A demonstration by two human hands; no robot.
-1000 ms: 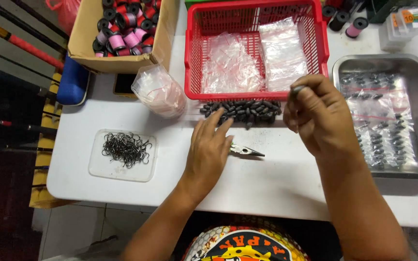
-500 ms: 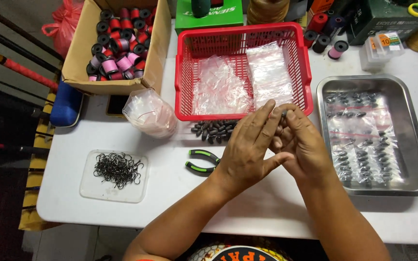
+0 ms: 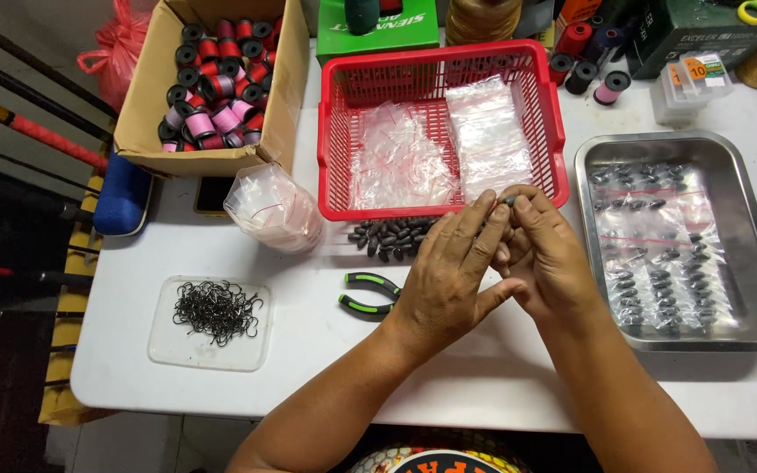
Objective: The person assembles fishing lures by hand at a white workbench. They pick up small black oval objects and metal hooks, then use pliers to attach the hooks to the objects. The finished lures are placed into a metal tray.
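Note:
My left hand (image 3: 449, 276) and my right hand (image 3: 549, 258) are pressed together over the white table (image 3: 247, 385), just in front of the red basket (image 3: 343, 123). The right hand's fingertips pinch a small dark sinker (image 3: 509, 201); the left hand's fingers lie against the right hand's and touch the same piece. A pile of dark sinkers (image 3: 392, 236) lies just left of the hands. Green-handled pliers (image 3: 368, 294) rest on the table beside my left wrist.
The red basket holds clear plastic bags. A steel tray (image 3: 751, 263) with bagged sinkers stands at the right. A clear lid of hooks (image 3: 214, 314) lies front left, a bag bundle (image 3: 275, 208) beside it. A cardboard box (image 3: 146, 105) of thread spools is back left.
A second ago my left hand lay on the pliers and my right was raised alone. The left hand left the pliers and joined the right; the hands now hold steady together.

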